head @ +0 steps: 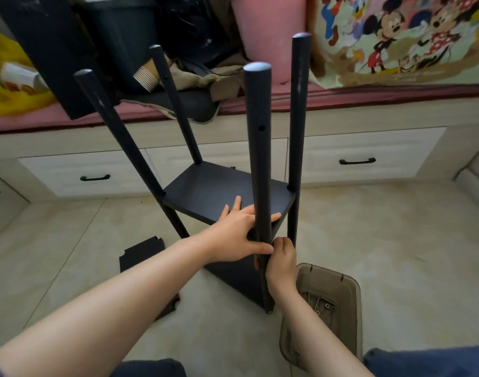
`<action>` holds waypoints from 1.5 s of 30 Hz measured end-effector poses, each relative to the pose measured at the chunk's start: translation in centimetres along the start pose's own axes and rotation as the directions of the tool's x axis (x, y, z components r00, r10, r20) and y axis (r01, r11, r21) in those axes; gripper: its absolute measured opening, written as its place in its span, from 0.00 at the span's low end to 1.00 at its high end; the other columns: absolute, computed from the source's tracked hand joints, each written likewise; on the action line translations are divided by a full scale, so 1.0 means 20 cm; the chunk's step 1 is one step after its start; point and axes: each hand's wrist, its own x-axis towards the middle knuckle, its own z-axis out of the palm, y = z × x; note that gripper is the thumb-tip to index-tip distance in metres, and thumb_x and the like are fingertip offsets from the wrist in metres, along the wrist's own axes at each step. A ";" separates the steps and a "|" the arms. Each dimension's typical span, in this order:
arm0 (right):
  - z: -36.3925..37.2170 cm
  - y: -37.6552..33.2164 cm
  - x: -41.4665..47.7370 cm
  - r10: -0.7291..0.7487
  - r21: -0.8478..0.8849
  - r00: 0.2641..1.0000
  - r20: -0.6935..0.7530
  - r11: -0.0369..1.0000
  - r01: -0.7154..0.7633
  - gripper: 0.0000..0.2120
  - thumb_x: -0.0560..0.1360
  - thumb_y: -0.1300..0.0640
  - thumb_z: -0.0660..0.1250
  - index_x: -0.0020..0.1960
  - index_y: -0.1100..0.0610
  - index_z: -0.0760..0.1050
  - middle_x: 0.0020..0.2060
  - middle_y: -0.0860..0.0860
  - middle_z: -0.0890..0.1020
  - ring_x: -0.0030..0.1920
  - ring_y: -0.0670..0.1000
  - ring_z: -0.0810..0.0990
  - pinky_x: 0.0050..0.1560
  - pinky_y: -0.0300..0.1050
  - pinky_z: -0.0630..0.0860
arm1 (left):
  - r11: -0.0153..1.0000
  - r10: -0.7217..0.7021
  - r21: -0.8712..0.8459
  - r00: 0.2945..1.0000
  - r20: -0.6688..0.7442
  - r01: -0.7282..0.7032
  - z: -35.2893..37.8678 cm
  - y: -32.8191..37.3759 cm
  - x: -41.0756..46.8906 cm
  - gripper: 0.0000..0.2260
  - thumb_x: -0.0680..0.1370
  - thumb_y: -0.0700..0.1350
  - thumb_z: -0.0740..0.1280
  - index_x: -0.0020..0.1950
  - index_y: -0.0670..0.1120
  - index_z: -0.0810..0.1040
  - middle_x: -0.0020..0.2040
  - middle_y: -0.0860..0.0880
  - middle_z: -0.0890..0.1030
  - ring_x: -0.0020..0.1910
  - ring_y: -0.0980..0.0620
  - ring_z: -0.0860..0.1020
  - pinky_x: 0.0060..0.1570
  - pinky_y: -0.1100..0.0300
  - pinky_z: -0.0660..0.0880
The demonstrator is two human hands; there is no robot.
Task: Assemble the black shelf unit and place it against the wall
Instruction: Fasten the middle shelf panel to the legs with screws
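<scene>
Shelf unit (227, 197), partly built, is shown standing on the tiled floor (396, 240) before the drawer fronts, four black poles rising from it. The middle shelf board (219, 190) is pressed flat by the left hand (234, 235), fingers spread on top and thumb hooked under the near corner. The nearest pole (260, 164) is clasped low down by the right hand (281, 263), fingers curled closed around it at board level. For a sound joint, the board should be kept level and its corner seated fully against the pole before any fixing is taken from the brown tray (349, 292) of screws (318, 303). A loose board (140, 253) lies alongside, unfitted.
</scene>
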 end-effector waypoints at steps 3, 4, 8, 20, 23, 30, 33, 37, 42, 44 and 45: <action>0.10 -0.08 0.03 -0.059 -0.095 0.995 0.082 0.993 0.067 0.14 0.85 0.58 0.48 0.45 0.63 0.67 0.32 0.63 0.74 0.24 0.54 0.74 0.21 0.42 0.69 | 0.996 -0.036 -0.079 0.999 -0.025 0.034 -0.14 -0.09 -0.03 0.31 0.80 0.54 0.69 0.79 0.63 0.59 0.82 0.58 0.51 0.82 0.45 0.42 0.78 0.37 0.39; 0.14 -0.11 0.04 -0.080 -0.141 0.991 0.111 0.985 0.095 0.15 0.84 0.58 0.48 0.46 0.64 0.67 0.33 0.64 0.74 0.25 0.55 0.75 0.22 0.42 0.70 | 0.991 -0.053 -0.121 0.998 -0.033 0.049 -0.19 -0.13 -0.05 0.31 0.79 0.53 0.70 0.79 0.63 0.60 0.82 0.58 0.52 0.82 0.46 0.45 0.78 0.37 0.43; 0.32 -0.23 0.06 -0.153 -0.228 0.968 0.197 0.954 0.197 0.14 0.84 0.56 0.49 0.44 0.60 0.66 0.34 0.61 0.75 0.28 0.57 0.77 0.25 0.44 0.71 | 0.960 -0.122 -0.260 0.991 -0.056 0.104 -0.38 -0.23 -0.13 0.29 0.79 0.52 0.70 0.78 0.63 0.63 0.81 0.60 0.57 0.80 0.52 0.55 0.79 0.46 0.54; 0.76 -0.35 0.04 -0.232 -0.271 0.864 0.447 0.885 0.378 0.12 0.85 0.52 0.51 0.47 0.56 0.68 0.39 0.55 0.73 0.39 0.55 0.78 0.32 0.46 0.77 | 0.775 -0.429 -0.617 0.829 -0.358 0.135 -0.44 -0.57 -0.46 0.28 0.78 0.55 0.71 0.76 0.62 0.66 0.77 0.58 0.66 0.77 0.53 0.63 0.77 0.49 0.59; 0.81 -0.36 0.03 -0.216 -0.305 0.830 0.514 0.859 0.412 0.13 0.85 0.51 0.52 0.50 0.58 0.69 0.40 0.55 0.74 0.39 0.54 0.78 0.37 0.52 0.80 | 0.738 -0.485 -0.660 0.791 -0.372 0.142 -0.40 -0.59 -0.52 0.29 0.78 0.55 0.71 0.76 0.63 0.65 0.77 0.59 0.66 0.77 0.52 0.63 0.77 0.44 0.60; 0.80 -0.35 -0.04 -0.242 -0.411 0.806 0.540 0.760 0.503 0.13 0.85 0.48 0.51 0.49 0.52 0.70 0.39 0.53 0.78 0.39 0.54 0.82 0.43 0.59 0.83 | 0.587 -0.610 -0.807 0.695 -0.381 0.072 -0.23 -0.54 -0.65 0.27 0.79 0.53 0.70 0.76 0.63 0.65 0.70 0.55 0.75 0.72 0.54 0.70 0.74 0.52 0.65; 0.75 -0.31 -0.10 -0.286 -0.457 0.754 0.591 0.652 0.605 0.13 0.85 0.48 0.51 0.48 0.51 0.70 0.37 0.52 0.79 0.35 0.52 0.82 0.41 0.56 0.82 | 0.484 -0.672 -0.875 0.639 -0.375 -0.005 -0.07 -0.48 -0.71 0.27 0.78 0.52 0.70 0.76 0.60 0.67 0.68 0.56 0.76 0.69 0.56 0.72 0.69 0.58 0.67; 0.68 -0.25 -0.16 -0.265 -0.485 0.700 0.664 0.560 0.672 0.12 0.85 0.48 0.52 0.49 0.51 0.70 0.37 0.50 0.78 0.37 0.51 0.80 0.45 0.59 0.80 | 0.398 -0.734 -0.917 0.586 -0.343 -0.038 0.15 -0.46 -0.77 0.28 0.78 0.51 0.70 0.76 0.62 0.67 0.66 0.58 0.77 0.61 0.62 0.75 0.53 0.72 0.75; 0.63 -0.20 -0.20 -0.187 -0.524 0.671 0.717 0.489 0.697 0.12 0.85 0.48 0.51 0.50 0.51 0.70 0.37 0.49 0.79 0.37 0.50 0.79 0.46 0.58 0.79 | 0.340 -0.750 -0.939 0.590 -0.299 -0.043 0.27 -0.47 -0.80 0.26 0.79 0.48 0.69 0.74 0.64 0.66 0.57 0.65 0.76 0.49 0.76 0.76 0.45 0.79 0.72; 0.60 -0.17 -0.21 -0.152 -0.540 0.667 0.729 0.471 0.697 0.12 0.85 0.48 0.51 0.50 0.51 0.70 0.37 0.49 0.79 0.35 0.49 0.80 0.44 0.54 0.79 | 0.312 -0.748 -0.949 0.608 -0.268 -0.035 0.31 -0.47 -0.82 0.27 0.78 0.51 0.70 0.74 0.64 0.65 0.60 0.64 0.76 0.55 0.71 0.75 0.52 0.74 0.74; 0.59 -0.15 -0.22 -0.135 -0.547 0.664 0.736 0.459 0.700 0.12 0.85 0.48 0.51 0.50 0.51 0.69 0.36 0.49 0.80 0.34 0.48 0.80 0.42 0.52 0.79 | 0.292 -0.751 -0.956 0.614 -0.244 -0.023 0.34 -0.47 -0.83 0.28 0.76 0.53 0.71 0.73 0.65 0.66 0.61 0.64 0.76 0.58 0.68 0.75 0.59 0.69 0.74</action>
